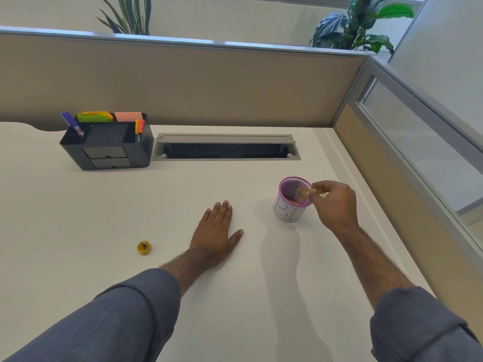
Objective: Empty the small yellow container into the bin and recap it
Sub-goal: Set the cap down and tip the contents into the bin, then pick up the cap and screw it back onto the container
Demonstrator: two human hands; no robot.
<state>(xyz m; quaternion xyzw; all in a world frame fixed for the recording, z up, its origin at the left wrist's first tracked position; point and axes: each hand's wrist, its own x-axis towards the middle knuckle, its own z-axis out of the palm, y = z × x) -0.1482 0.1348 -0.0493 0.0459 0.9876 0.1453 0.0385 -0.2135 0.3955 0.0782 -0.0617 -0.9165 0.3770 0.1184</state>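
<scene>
Right hand (337, 205) pinching yellow container (307, 192), seemingly tipped, over bin (290, 205); left hand (215, 231) flat, spread on desk (130, 205); cap (144, 247) apart.

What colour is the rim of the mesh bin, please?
Purple, around the mesh bin, seen in the head view.

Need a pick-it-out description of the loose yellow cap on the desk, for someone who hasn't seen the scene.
Start at the black desk organizer at the back left of the white desk. Come straight toward the near edge: the yellow cap lies alone, left of the flat left hand. It is the only small round yellow thing lying loose there.
</scene>
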